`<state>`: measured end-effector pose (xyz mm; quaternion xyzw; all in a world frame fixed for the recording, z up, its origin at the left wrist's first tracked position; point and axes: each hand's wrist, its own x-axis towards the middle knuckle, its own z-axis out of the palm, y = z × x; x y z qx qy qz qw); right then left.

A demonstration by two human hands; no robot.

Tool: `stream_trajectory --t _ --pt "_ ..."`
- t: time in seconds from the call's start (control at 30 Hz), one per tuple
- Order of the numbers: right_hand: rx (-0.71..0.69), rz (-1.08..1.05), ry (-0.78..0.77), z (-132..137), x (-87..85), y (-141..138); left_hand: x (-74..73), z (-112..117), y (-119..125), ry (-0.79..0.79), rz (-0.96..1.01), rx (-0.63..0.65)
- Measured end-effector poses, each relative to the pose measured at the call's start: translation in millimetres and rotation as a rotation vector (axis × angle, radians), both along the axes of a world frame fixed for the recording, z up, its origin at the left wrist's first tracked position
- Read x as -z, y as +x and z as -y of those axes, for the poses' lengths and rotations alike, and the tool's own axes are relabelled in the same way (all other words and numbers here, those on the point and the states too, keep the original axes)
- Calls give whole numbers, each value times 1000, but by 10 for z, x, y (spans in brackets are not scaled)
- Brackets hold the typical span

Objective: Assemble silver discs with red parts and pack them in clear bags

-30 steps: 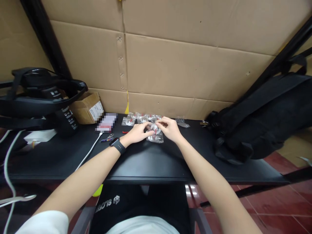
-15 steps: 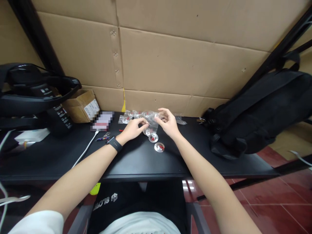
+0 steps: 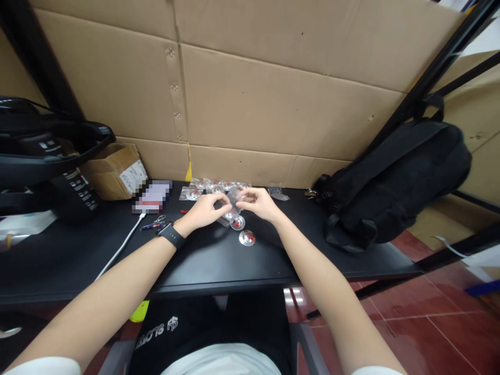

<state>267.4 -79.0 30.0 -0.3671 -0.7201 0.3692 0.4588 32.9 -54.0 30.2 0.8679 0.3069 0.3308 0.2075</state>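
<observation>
My left hand [image 3: 203, 209] and my right hand [image 3: 255, 203] meet over the middle of the black table [image 3: 78, 250], each pinching an end of a small clear plastic bag [image 3: 233, 200]. Two round silver discs with red centres lie on the table just below the hands, one [image 3: 237, 223] close to my fingers and one [image 3: 247, 238] a little nearer to me. Several more clear bags holding similar discs [image 3: 213, 187] lie behind my hands along the cardboard wall. A black watch is on my left wrist.
A black backpack [image 3: 394, 177] leans at the table's right end. A cardboard box [image 3: 117, 171], a blurred card [image 3: 151, 196], a white cable [image 3: 121, 247] and black headgear [image 3: 42, 151] occupy the left. Cardboard sheets [image 3: 273, 104] form the back wall. Red floor tiles lie at the right.
The bag was lifted off the table between both hands and two silver discs came out onto the table. The view has shifted right.
</observation>
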Motion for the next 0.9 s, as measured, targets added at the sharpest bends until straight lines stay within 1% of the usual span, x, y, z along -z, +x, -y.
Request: stream_trajectory --t 0.07,0.13,0.23,0.33,0.4,0.47,0.5,0.57,0.63,0.67,0.7,0.77,0.83,0.9 --pt "-33 8 -14 -2 37 -54 0 0 -2 7 24 -8" --pt "-28 18 2 -13 70 -96 3 -8 -10 25 3 -15" --pt "34 -13 14 -30 89 -111 6 -21 -27 28 -31 -39" --pt "78 -58 2 -48 59 -52 5 -30 -39 -29 19 -66" --pt "135 -83 21 -78 17 49 1 -38 -45 -46 65 -89" --pt "282 -143 83 -130 -28 222 -5 -44 -50 -18 82 -139" --pt "402 -187 129 -164 -47 337 -9 -44 -51 4 71 -169" --pt "694 -289 217 -239 -63 613 -16 -35 -49 39 10 -203" --pt "982 -349 223 -308 -34 911 -18 -14 -38 68 -59 -205" --pt "1076 -365 196 -337 0 1050 -17 -1 -31 81 -82 -197" --pt "1143 -357 158 -361 47 1173 -14 11 -22 92 -97 -182" --pt "1194 -249 44 -394 162 1356 -5 27 -5 103 -111 -140" --pt "1199 -58 -56 -415 280 1457 7 28 5 107 -129 -104" --pt "1173 72 -111 -430 372 1504 16 18 7 108 -144 -94"
